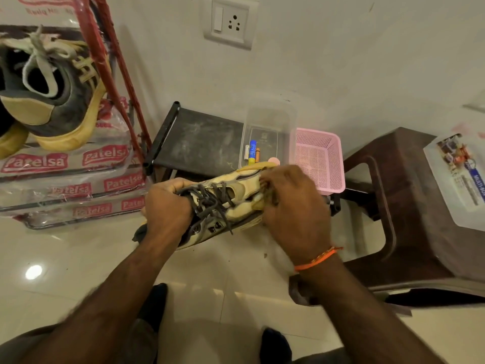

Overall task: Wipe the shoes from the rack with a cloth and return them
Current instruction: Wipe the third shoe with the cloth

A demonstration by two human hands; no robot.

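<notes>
Left hand (168,203) grips the sneaker (225,203) at its collar. Sneaker lies crosswise, toe toward the right hand (294,208). Right fingers (270,179) curl over the toe; cloth not discernible.

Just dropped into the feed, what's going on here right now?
A person holds a cream sneaker with dark laces over the tiled floor. The left hand grips its heel end, with a dark cloth showing just below that hand. The right hand curls over the toe end. Behind sit a low black rack shelf, a clear plastic box and a pink basket. Another grey and tan sneaker sits at upper left.
</notes>
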